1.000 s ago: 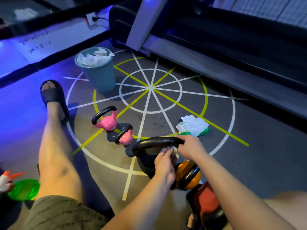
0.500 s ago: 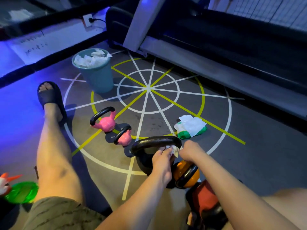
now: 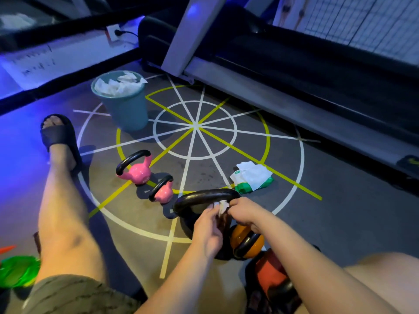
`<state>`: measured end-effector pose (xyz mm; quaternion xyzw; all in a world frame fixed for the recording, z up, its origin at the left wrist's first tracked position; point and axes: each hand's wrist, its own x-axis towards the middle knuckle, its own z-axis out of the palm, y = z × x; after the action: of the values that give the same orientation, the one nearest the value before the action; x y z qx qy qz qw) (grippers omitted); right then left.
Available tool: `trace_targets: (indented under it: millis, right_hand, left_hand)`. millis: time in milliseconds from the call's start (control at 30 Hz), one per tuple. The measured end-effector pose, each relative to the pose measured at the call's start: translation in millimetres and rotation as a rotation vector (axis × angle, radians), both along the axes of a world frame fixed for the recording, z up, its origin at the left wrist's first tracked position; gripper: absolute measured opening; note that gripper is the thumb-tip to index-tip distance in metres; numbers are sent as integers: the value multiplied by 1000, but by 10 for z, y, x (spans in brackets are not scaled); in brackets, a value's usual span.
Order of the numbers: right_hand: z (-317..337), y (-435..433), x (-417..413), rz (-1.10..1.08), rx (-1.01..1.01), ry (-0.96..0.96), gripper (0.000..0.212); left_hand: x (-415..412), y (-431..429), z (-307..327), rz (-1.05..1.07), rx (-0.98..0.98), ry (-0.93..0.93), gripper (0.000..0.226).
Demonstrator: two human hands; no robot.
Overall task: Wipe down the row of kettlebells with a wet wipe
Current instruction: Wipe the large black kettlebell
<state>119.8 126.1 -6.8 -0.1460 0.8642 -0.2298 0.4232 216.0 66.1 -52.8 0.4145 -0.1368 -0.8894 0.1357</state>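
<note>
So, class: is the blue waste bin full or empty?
Full. Crumpled white wipes fill the blue waste bin up to its rim.

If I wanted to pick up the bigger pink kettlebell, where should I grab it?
Grab the bigger pink kettlebell by its black handle, probably from above. The handle arches over the round body with an open gap underneath for fingers, and it leans toward the leg side. Nothing covers it.

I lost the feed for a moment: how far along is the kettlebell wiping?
Done: cannot tell which are clean; the bin is full of used wipes. In hand: both hands, left and right, pinch a wipe at the black kettlebell handle. Possibly left: two pink ones, the orange and the red.
</note>
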Motion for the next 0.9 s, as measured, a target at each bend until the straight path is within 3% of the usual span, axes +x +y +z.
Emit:
trace_targets:
  millis: [133, 300, 467, 600, 700, 800, 833, 900]
  right_hand:
    - [-86, 70, 119, -249, -188, -229, 24]
    - [-40, -89, 369, -378, -304, -383, 30]
    - [6, -138, 447, -433, -308, -408, 23]
    - [-150, -408, 708, -827, -510, -524, 16]
    - [-265, -591, 838, -1113, -725, -615, 18]
    - [-406, -503, 754, -1498, -1004, -735, 35]
    - [-447, -464, 688, -1493, -984, -642, 38]
    - [-591, -392, 615, -1517, -1080, -698, 29]
  left_hand:
    - [184, -324, -66, 121, -12, -95, 27]
    - [165, -203, -74, -65, 33, 5, 12]
    - [276, -367, -85, -108, -90, 16, 14]
    - [424, -553, 50, -279, -228, -61, 14]
    - [686, -848, 44, -407, -566, -246, 14]
    - [893, -1281, -18, -482, -1297, -425, 13]
    - [932, -1411, -16, -529, -1505, -424, 16]
    - [925, -1580, 50, -687, -1768, -371, 29]
